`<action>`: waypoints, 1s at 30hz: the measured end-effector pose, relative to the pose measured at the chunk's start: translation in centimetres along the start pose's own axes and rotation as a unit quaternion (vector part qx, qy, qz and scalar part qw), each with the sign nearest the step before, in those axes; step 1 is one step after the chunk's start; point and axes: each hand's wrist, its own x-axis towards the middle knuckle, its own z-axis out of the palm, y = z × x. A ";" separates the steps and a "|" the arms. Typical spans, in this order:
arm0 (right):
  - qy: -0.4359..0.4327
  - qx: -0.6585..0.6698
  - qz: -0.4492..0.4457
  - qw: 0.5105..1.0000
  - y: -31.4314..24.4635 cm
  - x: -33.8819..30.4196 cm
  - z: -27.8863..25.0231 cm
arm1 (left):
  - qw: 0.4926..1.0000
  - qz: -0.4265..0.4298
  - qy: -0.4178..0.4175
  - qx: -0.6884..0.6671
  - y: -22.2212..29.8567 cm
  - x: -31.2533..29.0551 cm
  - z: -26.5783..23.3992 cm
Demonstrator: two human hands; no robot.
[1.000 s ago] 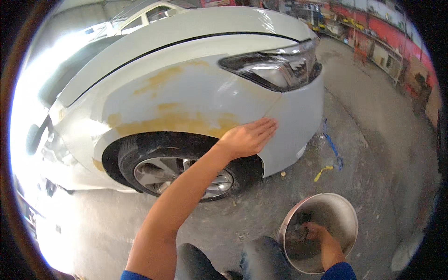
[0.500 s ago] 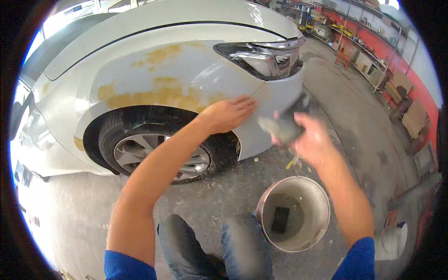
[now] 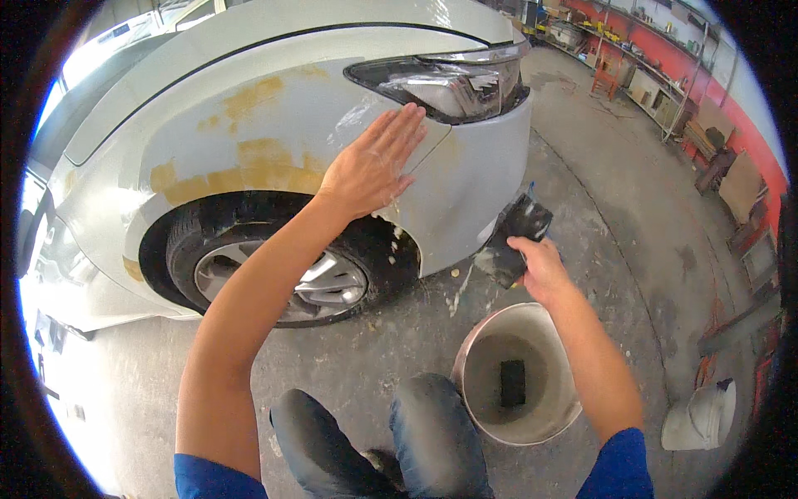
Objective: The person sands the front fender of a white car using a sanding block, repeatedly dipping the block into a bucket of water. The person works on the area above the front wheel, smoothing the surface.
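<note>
My left hand (image 3: 372,169) lies with fingers stretched out against the front fender (image 3: 187,116) of a pale car, just below the headlight (image 3: 449,87). Soapy-looking wet marks show on the panel beside it. Yellow-brown filler patches (image 3: 266,158) run above the wheel arch. Off the bumper corner, my right hand (image 3: 542,268) pinches a dark, wet sheet of sandpaper (image 3: 525,218) by its near edge. Water drops fall beneath the sheet and under my left hand.
A bucket (image 3: 573,407) of cloudy water stands by my right knee, with a black block (image 3: 513,384) in it. The front wheel (image 3: 332,281) is ahead of my knees. At the right are a white container (image 3: 702,420) and shelves (image 3: 636,54) along a red wall.
My left hand has moved up the fender toward the headlight. My right hand has come slightly down, and the sandpaper now hangs spread out instead of blurred. Water is splashing down.
</note>
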 end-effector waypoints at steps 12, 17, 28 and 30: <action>-0.095 -0.356 -0.176 0.913 5.4 -1.0 -2.6 | 0.926 -0.053 -0.065 -0.368 11.5 -10.4 3.4; -0.161 -0.430 -0.202 0.865 4.8 -1.1 0.5 | 0.664 -0.302 -0.140 -0.669 13.8 -7.3 0.7; -0.134 0.131 0.117 0.975 5.9 -1.0 2.2 | 0.437 -0.494 0.050 -0.750 15.3 -6.5 1.1; -0.134 0.197 0.118 0.964 7.0 -0.9 4.1 | 0.459 -0.477 0.050 -0.748 15.7 -6.9 1.0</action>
